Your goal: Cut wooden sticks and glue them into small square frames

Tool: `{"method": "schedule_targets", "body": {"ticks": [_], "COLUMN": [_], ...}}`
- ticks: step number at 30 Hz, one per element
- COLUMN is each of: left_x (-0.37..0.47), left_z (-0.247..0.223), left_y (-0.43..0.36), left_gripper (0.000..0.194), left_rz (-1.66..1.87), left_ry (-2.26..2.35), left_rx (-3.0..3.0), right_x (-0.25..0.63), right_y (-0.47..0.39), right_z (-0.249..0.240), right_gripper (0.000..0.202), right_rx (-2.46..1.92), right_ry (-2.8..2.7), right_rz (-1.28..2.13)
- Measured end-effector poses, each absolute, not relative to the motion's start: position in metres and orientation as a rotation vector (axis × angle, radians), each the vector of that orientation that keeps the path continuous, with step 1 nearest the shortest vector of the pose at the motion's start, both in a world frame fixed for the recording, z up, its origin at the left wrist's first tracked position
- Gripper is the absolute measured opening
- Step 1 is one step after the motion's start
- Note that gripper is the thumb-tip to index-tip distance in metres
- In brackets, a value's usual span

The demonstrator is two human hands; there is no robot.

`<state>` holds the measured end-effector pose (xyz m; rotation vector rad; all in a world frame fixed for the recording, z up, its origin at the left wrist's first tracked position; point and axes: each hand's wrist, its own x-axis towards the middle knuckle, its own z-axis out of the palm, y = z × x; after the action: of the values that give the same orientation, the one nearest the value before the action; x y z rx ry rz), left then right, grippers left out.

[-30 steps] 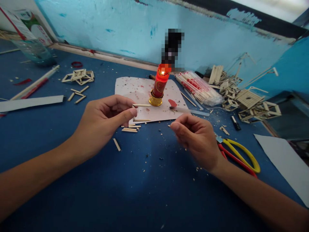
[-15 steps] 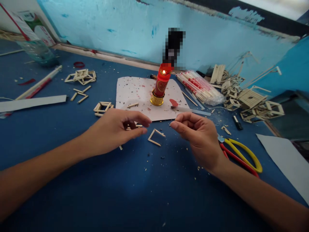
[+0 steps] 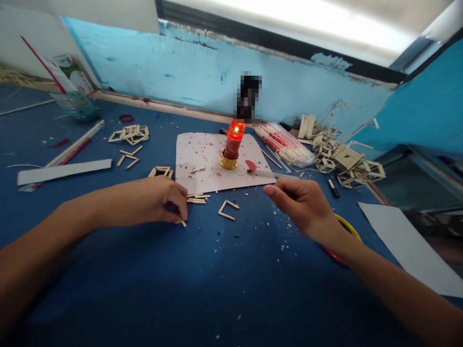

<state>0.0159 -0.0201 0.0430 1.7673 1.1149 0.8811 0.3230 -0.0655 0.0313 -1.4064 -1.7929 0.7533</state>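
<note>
My left hand (image 3: pixel 170 200) reaches down to the blue table, thumb and fingertips closed on a short wooden stick (image 3: pixel 183 223) whose end pokes out. Beside those fingers lie several more short sticks (image 3: pixel 198 198). A three-sided stick frame (image 3: pixel 221 208) rests flat between my hands, one side open. My right hand (image 3: pixel 298 200) hovers to its right, thumb pressed against curled fingers; whether it pinches something small I cannot make out. Just beyond it, a translucent strip with a dark tip (image 3: pixel 265 174) lies across the edge of a spotted white sheet (image 3: pixel 202 180).
A lit red candle (image 3: pixel 233 144) on a gold base stands on the sheet. Behind are bagged sticks (image 3: pixel 284 144) and stick models (image 3: pixel 343 159). Yellow-and-red-handled pliers (image 3: pixel 349 226) lie partly under my right wrist. At left are small stick frames (image 3: pixel 130 133) and a plastic cup (image 3: pixel 77 106).
My left hand has moved left and down and closed on a short stick. My right hand stays raised with its fingers closed. The view has tilted up, showing more window.
</note>
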Motion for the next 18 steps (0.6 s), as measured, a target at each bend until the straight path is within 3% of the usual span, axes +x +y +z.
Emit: {"method": "schedule_targets", "body": {"ticks": [2, 4, 5, 10, 18], "left_x": [0.017, 0.013, 0.01, -0.001, 0.028], "left_z": [0.047, 0.054, 0.058, 0.075, 0.065], "left_y": [-0.025, -0.026, -0.025, -0.027, -0.108], "left_gripper": [0.019, 0.019, 0.018, 0.009, 0.006], "left_rz": [0.879, 0.877, 0.817, 0.193, 0.717], "left_ry": [1.108, 1.102, 1.071, 0.639, 0.782], "left_rx": [1.785, 1.8, 1.842, 2.032, 1.222], "right_x": [0.35, 0.381, 0.397, 0.447, 0.441], "right_y": [-0.083, -0.104, -0.115, -0.157, -0.147], "right_z": [0.037, 0.037, 0.035, 0.013, 0.003], "right_gripper": [0.025, 0.035, 0.03, 0.031, 0.015], "right_rx": [-1.548, -1.709, -1.827, -2.305, -2.321], "right_ry": [-1.938, -2.081, -2.118, -1.927, -1.668], "right_rz": [0.541, 0.488, 0.485, 0.361, 0.458]}}
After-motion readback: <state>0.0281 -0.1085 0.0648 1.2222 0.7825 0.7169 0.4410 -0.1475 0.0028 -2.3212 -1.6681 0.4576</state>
